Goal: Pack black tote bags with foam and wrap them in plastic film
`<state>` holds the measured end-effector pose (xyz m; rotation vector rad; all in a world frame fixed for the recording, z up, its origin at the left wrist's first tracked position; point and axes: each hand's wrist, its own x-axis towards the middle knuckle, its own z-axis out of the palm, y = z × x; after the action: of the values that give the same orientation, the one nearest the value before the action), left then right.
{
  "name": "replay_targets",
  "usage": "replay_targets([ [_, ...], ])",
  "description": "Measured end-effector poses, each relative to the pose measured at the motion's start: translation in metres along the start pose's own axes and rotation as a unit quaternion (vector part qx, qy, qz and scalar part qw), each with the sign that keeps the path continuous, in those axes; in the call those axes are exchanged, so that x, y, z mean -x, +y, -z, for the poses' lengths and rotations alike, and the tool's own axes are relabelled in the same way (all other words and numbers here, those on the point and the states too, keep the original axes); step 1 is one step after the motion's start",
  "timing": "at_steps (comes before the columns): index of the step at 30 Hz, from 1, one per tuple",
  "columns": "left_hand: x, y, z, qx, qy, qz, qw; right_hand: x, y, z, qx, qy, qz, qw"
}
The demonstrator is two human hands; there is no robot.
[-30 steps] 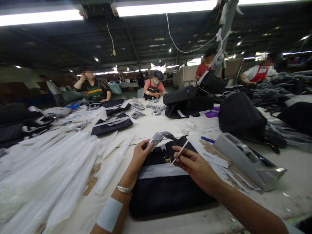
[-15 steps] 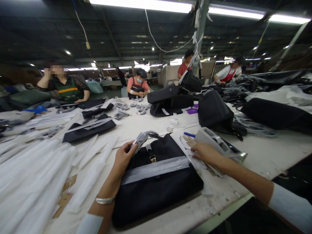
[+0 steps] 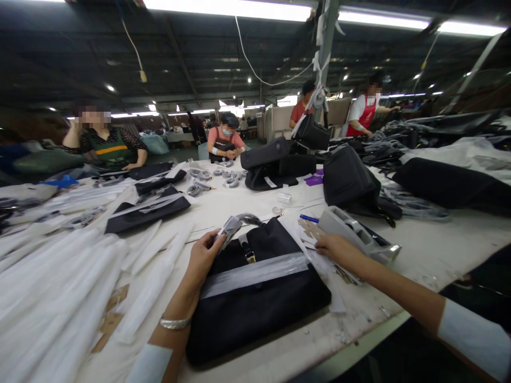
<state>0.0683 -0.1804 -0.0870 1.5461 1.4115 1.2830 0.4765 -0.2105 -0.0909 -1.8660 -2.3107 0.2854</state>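
Note:
A black bag (image 3: 259, 298) with a gold buckle lies flat before me, a translucent strip (image 3: 255, 274) across its front. At the bag's upper left, my left hand (image 3: 205, 255) is closed on its plastic-wrapped handle (image 3: 239, 222). To the bag's right, my right hand (image 3: 337, 250) has its fingers pressed together on a pile of tan and white cards (image 3: 311, 231); whether it grips one is hard to make out. Just behind that hand sits a grey tape dispenser (image 3: 349, 229), with a blue pen (image 3: 309, 218) beside it.
White wrapping sheets (image 3: 51, 298) cover the table's left side. More black bags (image 3: 147, 210) lie beyond them, and others (image 3: 351, 178) stand at the back right. A tape roll (image 3: 285, 198) rests mid-table. Several co-workers (image 3: 225, 138) are around the far side.
My right hand has shifted slightly and its fingers have drawn together at the cards. The co-worker at the far right has straightened up and reaches out. My left hand keeps its hold.

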Motion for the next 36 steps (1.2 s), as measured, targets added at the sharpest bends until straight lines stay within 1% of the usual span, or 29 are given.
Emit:
replay_targets([
  [3,0.0,-0.001,0.001,-0.001,-0.001,-0.002,1.0,0.0,0.002,0.002,0.002,-0.013,0.012,1.0],
  [7,-0.001,-0.003,0.001,0.003,-0.004,-0.008,1.0,-0.002,0.006,0.003,-0.018,-0.016,0.012,1.0],
  [13,-0.001,-0.003,0.001,0.027,-0.002,-0.003,1.0,-0.004,0.007,0.006,-0.019,-0.027,0.01,0.999],
  [19,0.0,-0.004,0.0,0.028,-0.004,-0.003,1.0,-0.006,0.012,0.005,-0.016,-0.027,0.021,0.999],
  [23,-0.001,-0.005,0.0,0.035,-0.004,-0.001,0.999,-0.008,0.016,0.005,-0.033,-0.03,0.011,0.999],
  [25,-0.002,-0.005,0.0,0.029,-0.008,0.001,1.0,-0.01,0.017,0.006,-0.038,-0.036,0.016,0.999],
  [29,-0.002,-0.005,0.0,0.027,-0.01,-0.001,1.0,-0.011,0.017,0.008,-0.035,-0.045,0.043,0.997],
  [33,-0.001,-0.005,0.0,0.044,0.003,-0.012,0.999,-0.011,0.016,0.01,-0.034,-0.049,0.038,0.997],
  [36,-0.002,-0.006,0.0,0.029,-0.003,-0.011,1.0,-0.01,0.014,0.012,-0.038,-0.052,0.032,0.997],
])
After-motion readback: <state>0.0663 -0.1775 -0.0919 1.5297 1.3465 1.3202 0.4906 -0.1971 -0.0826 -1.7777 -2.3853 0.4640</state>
